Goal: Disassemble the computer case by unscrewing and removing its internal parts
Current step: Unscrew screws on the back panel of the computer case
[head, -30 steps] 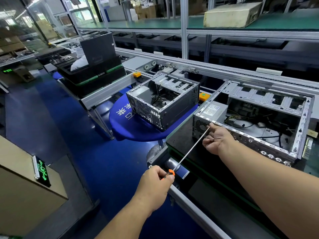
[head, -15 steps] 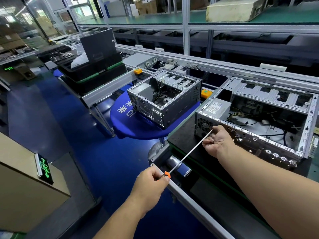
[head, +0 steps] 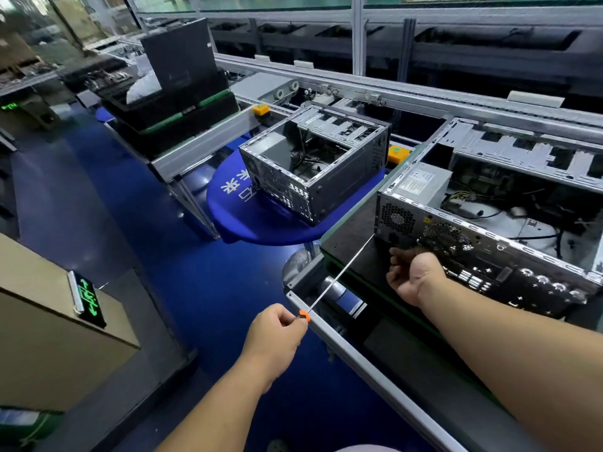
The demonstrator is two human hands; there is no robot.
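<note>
The computer case at 3 o'clock lies opened, power supply and cables still inside. The left hand grips a screwdriver tipped at its rear corner; the right hand is loosely curled, apparently empty. Most removal remains.

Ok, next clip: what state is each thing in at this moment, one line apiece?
Near case: side open, power supply and cables inside.
Far case: side open, on the blue round table.
Screwdriver: tip at the near case's rear corner.
Left hand: grips the screwdriver handle.
Right hand: fingers curled, off the shaft; whether it holds anything is unclear.
</note>
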